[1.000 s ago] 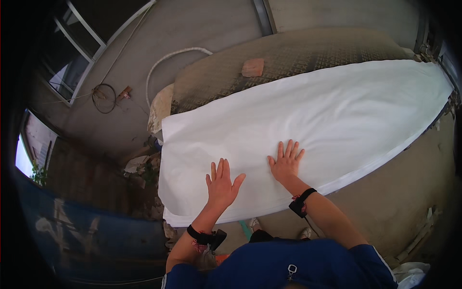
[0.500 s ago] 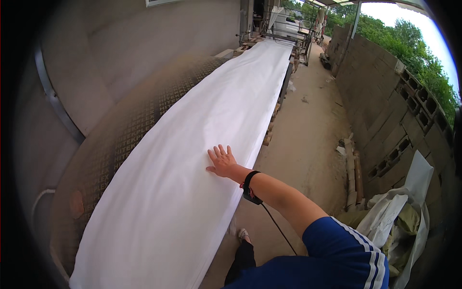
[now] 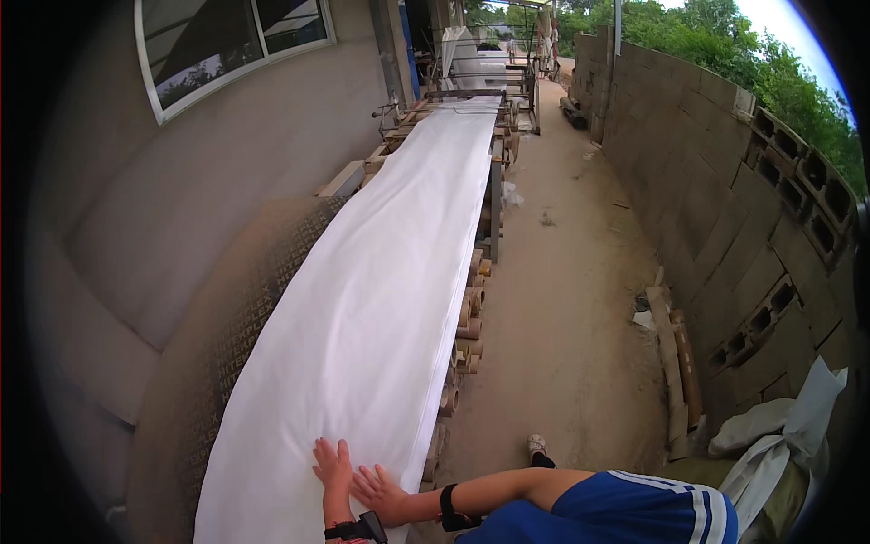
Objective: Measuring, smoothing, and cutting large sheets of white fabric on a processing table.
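A long white cloth (image 3: 390,272) lies stretched along a narrow table that runs away from me. My left hand (image 3: 333,464) rests flat on the cloth near its close end, fingers spread. My right hand (image 3: 382,494) lies flat on the cloth just beside it, near the cloth's right edge, fingers apart. Both wrists wear black bands. Neither hand holds anything.
Cardboard tubes (image 3: 464,319) stick out under the table's right edge. A patterned brown mat (image 3: 236,308) lies left of the cloth along a grey wall with a window (image 3: 227,50). A dirt path (image 3: 562,299) and a block wall (image 3: 743,199) run on the right; white sacks (image 3: 779,435) lie nearby.
The view has swung to look along the table's length. Both hands now lie close together on the cloth; half a second ago only the right hand showed.
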The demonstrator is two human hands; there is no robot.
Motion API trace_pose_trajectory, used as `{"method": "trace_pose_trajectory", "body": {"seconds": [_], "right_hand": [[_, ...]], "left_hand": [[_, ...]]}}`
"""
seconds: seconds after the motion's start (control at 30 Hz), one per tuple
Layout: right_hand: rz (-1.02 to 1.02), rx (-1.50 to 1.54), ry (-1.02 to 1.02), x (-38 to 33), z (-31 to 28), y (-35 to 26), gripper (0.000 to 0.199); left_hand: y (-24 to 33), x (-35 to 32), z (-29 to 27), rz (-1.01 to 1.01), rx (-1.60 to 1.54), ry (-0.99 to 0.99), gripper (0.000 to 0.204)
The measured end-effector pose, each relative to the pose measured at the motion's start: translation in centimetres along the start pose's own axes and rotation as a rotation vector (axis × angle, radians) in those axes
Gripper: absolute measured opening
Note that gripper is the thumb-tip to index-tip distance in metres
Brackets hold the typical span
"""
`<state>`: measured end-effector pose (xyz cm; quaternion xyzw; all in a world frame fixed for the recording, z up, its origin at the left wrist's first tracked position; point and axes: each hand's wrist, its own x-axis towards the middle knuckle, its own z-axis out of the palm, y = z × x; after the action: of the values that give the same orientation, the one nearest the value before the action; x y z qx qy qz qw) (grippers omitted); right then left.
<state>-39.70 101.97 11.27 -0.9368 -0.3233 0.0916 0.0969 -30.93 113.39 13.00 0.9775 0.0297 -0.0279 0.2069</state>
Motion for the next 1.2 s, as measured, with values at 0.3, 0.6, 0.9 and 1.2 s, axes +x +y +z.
{"method": "trace_pose_trajectory", "body": {"seconds": [0.3,0.6,0.9,1.2], "right_hand": [[0.136,0.173,0.101,-3.9,-10.9,42.0,0.062],[0.019,-0.117,0.102,0.5,-12.8,72.8,0.071],[-0.413,0.113,-0.287,2.9,-17.7,79.0,0.076],[0.026,-0.231,0.19,8.1,-25.4,120.2,0.068]], "left_hand": [[0.0,-0.9,3.3,-0.013,0.542,0.063,0.06],[4.2,3.0,0.1,-0.552,0.58,-0.432,0.065],[52.4,44.3,23.4,-0.29,0.022,0.055,0.063],[52.0,45.9,27.9,-0.441,0.475,0.115,0.063]]}}
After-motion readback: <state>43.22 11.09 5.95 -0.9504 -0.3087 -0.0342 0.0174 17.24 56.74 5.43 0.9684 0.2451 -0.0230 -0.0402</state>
